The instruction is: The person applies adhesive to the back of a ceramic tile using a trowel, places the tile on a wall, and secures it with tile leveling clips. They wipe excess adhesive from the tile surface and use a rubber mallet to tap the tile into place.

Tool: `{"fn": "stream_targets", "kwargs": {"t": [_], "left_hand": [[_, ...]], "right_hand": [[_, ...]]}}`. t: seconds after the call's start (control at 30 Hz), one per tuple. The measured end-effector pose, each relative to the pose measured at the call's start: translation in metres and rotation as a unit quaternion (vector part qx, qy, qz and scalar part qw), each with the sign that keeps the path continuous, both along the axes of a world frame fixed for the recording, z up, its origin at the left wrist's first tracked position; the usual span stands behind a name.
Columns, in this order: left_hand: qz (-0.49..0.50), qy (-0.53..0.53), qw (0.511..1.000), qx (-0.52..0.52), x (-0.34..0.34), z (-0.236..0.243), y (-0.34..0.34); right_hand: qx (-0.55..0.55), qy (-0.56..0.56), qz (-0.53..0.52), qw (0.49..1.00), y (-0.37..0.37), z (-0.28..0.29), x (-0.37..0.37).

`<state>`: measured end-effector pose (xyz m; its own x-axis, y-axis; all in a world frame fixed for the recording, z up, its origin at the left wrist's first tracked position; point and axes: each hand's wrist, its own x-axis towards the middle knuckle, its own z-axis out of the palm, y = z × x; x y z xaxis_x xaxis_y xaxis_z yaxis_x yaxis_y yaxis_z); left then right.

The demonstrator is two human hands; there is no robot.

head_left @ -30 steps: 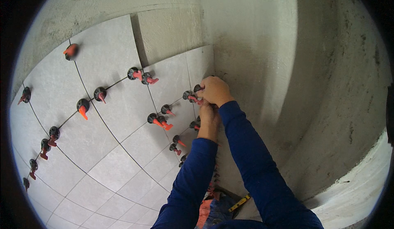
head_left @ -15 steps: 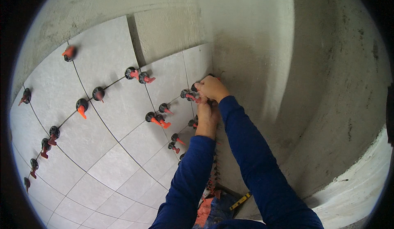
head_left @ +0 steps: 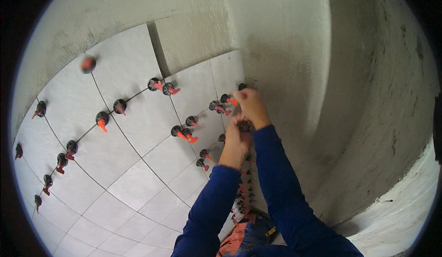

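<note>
Right hand (head_left: 251, 104) pinched shut on a small black-and-orange leveling clip (head_left: 229, 100) at the grey tile (head_left: 228, 73) edge by the bare corner wall (head_left: 285, 63); left hand (head_left: 238, 135) cupped around more dark clips, grip only partly visible. Probably light, stiff plastic, a bit fiddly, best taken by the round black cap, not the thin orange wedge.

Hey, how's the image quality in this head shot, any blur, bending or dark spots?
Head view: fisheye bends the tile joints into curves, and the corners are black. Light is soft and even, no glare. One clip at upper left is smeared to a blur; the clips by the right hand and left hand look sharp.
</note>
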<state>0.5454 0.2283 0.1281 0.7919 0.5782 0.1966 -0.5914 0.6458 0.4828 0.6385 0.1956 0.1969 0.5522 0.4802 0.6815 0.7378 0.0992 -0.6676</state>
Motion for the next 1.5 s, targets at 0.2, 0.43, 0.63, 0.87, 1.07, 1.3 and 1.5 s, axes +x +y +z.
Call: {"fn": "stream_targets", "kwargs": {"t": [0.2,0.43,0.63,0.87,1.07,1.3,1.5], "left_hand": [[0.089,0.016,0.988,0.121,-0.07,0.005,-0.038],[0.099,0.025,0.976,0.191,-0.111,0.054,-0.055],[0.189,0.165,0.917,0.31,-0.154,0.076,-0.065],[0.231,0.323,0.769,0.501,-0.174,0.108,-0.068],[0.177,0.223,0.743,0.606,-0.176,0.143,-0.06],[0.416,0.241,0.439,0.759,-0.138,0.222,-0.02],[0.407,0.434,0.2,0.778,-0.076,0.276,0.043]], "right_hand": [[0.031,-0.011,0.161,0.986,-0.086,-0.031,-0.041],[0.111,-0.192,0.049,0.974,-0.103,-0.03,-0.092],[0.128,-0.076,0.137,0.979,-0.12,-0.017,-0.094],[0.122,-0.033,0.198,0.972,-0.125,-0.001,-0.099],[0.144,0.102,0.268,0.947,-0.123,0.012,-0.091],[0.224,0.053,0.115,0.966,-0.064,0.055,-0.058],[0.224,-0.007,0.005,0.975,0.002,0.079,-0.046]]}}
